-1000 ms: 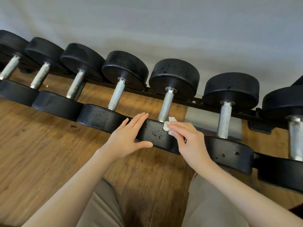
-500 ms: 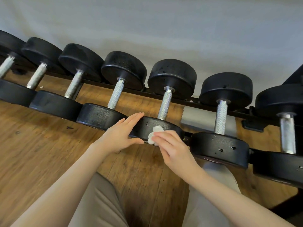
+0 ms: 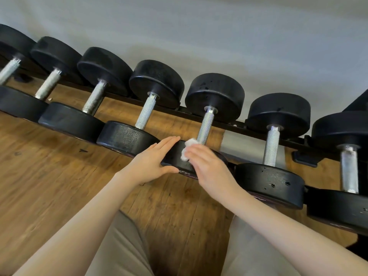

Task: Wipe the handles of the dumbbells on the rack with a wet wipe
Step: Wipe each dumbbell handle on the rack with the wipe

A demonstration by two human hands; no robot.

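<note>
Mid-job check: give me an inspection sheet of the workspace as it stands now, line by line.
Surface: black rack rail carries a row of dumbbells over a wood floor.
Job's things: white wet wipe lies bunched at the base of the knurled handle, against the near weight head of that dumbbell.
Clutter: small pale scrap on the floor under the rack, too small to identify.
Grippers: left hand holds the near weight head, fingers straight on top, thumb under; right hand holds the wipe.
Cables: nothing seen.
Surroundings: grey wall behind; the person's beige trousers below.
</note>
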